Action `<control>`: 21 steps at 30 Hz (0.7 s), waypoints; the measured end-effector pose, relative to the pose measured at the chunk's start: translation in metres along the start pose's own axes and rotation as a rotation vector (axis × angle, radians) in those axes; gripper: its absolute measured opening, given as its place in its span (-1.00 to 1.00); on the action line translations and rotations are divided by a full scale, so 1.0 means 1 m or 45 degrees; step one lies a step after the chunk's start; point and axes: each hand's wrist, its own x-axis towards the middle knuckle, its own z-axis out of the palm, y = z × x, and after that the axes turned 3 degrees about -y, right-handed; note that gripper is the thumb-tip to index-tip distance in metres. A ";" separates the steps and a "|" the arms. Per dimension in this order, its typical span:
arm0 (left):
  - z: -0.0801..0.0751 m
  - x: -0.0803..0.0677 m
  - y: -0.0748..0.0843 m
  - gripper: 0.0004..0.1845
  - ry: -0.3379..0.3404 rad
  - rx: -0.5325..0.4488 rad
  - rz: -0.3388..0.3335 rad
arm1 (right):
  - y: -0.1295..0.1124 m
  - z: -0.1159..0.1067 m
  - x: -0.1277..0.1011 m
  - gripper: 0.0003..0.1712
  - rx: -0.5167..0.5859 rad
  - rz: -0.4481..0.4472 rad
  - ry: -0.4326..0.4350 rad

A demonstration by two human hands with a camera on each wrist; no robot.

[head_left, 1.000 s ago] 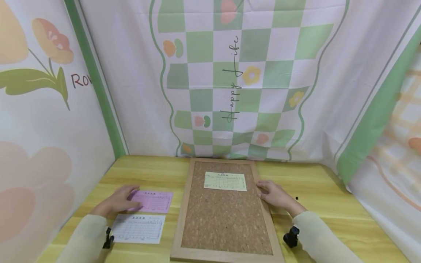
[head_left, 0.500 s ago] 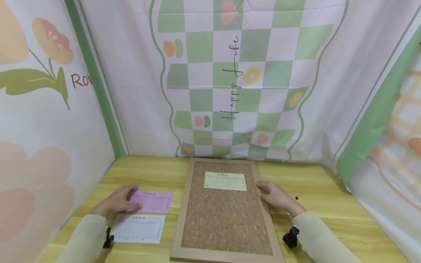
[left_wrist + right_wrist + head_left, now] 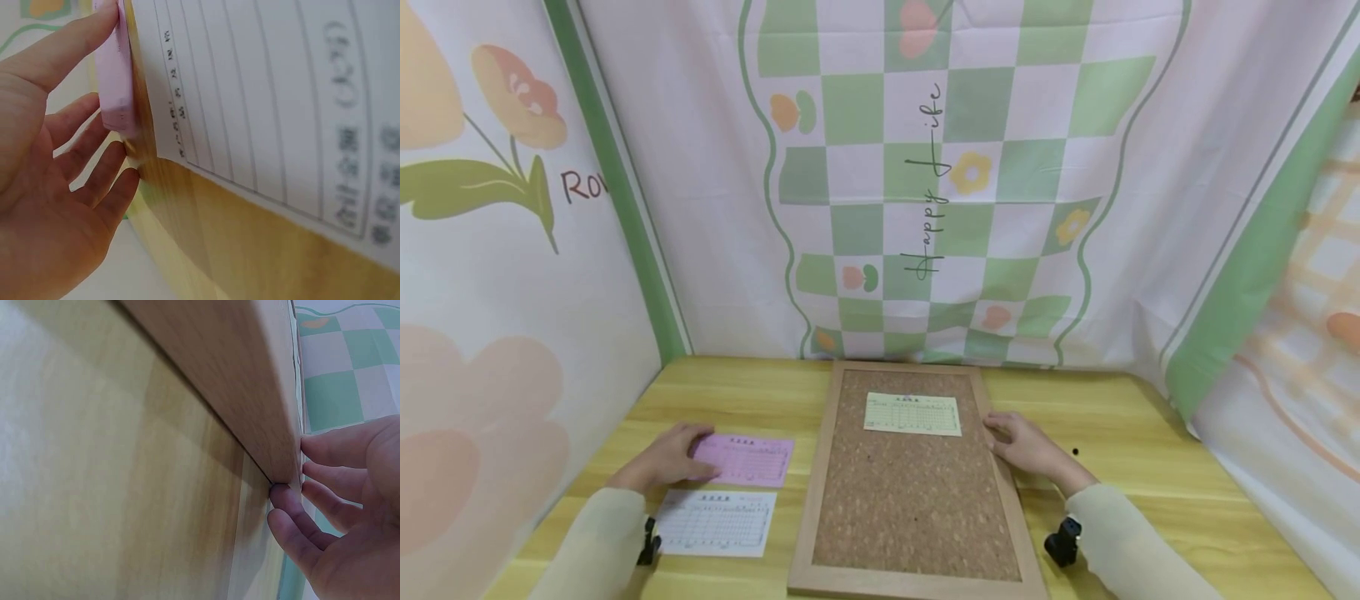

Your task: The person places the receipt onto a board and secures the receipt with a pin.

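My left hand [image 3: 664, 457] lies at the left end of a pink printed form slip [image 3: 752, 461], thumb along its near side and the other fingers loosely spread around the far corner. In the left wrist view, the thumb touches the pink slip and the remaining fingertips are at its edge. My right hand [image 3: 1028, 446] rests on the right side of a wood-framed corkboard [image 3: 917, 508]. Seen from the right wrist, some fingertips [image 3: 309, 445] touch the frame's face and others its outer side. On the cork's upper part is a pale yellow form slip [image 3: 913, 415].
A white printed form slip [image 3: 718, 525] lies just below the pink one, left of the board. Right of my right hand, a small black dot-like object [image 3: 1076, 452] lies on the wooden table [image 3: 1157, 475]. Patterned curtains [image 3: 925, 200] hang behind and on both sides.
My left hand has drawn back very slightly leftward over the pink slip. The right hand, corkboard and slips look the same.
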 end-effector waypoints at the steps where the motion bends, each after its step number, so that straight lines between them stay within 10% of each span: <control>1: 0.000 0.000 0.000 -0.13 0.002 -0.001 0.000 | 0.000 0.000 0.000 -0.46 0.001 0.001 0.000; 21: 0.001 0.006 0.001 -0.18 -0.016 -0.031 -0.125 | -0.002 0.000 -0.001 -0.45 0.036 -0.008 -0.011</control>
